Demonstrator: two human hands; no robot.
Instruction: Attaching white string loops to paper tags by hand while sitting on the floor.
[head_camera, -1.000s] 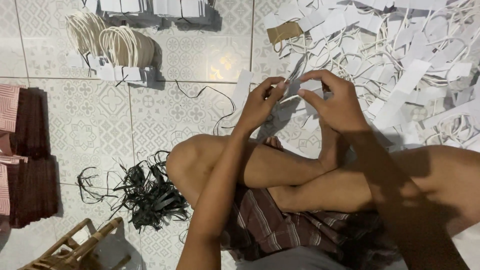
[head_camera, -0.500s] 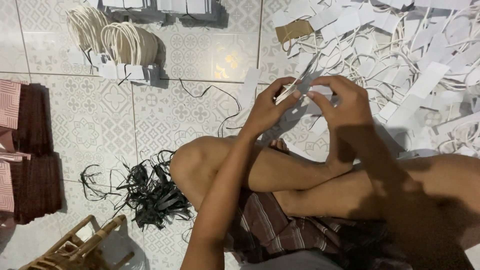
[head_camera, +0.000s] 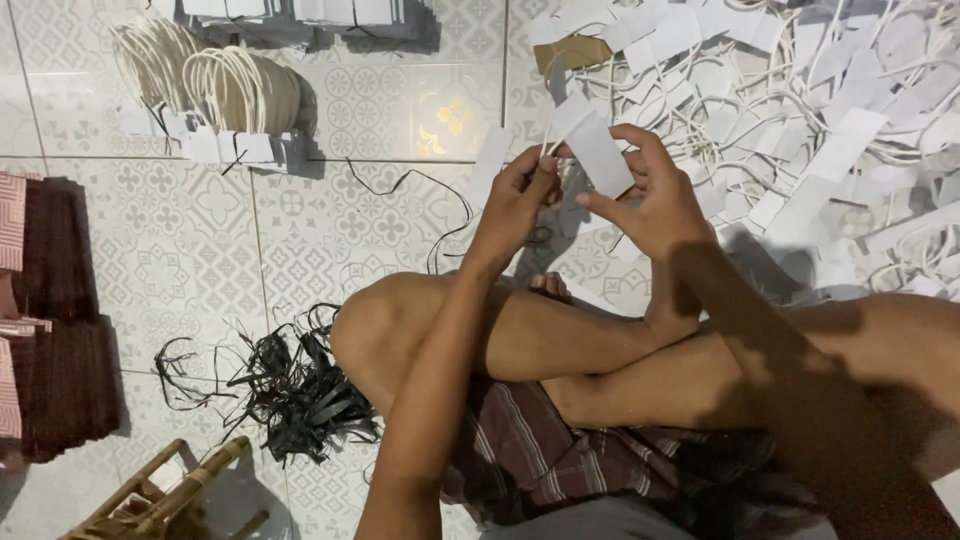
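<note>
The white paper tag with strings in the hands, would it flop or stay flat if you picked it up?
The small white rectangular paper tag probably stays fairly flat: it looks unbent between the right hand fingers. Its thin cream strings, pinched by the left hand, likely flop. It seems very light, like the loose pile of white tags nearby.

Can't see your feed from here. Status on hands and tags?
Left hand and right hand both pinch one white paper tag. Loose tag pile just beyond. Nothing between.

one head-worn camera looks steeply down, close above the fingers, tiled floor spreading beyond and beside them.
</note>
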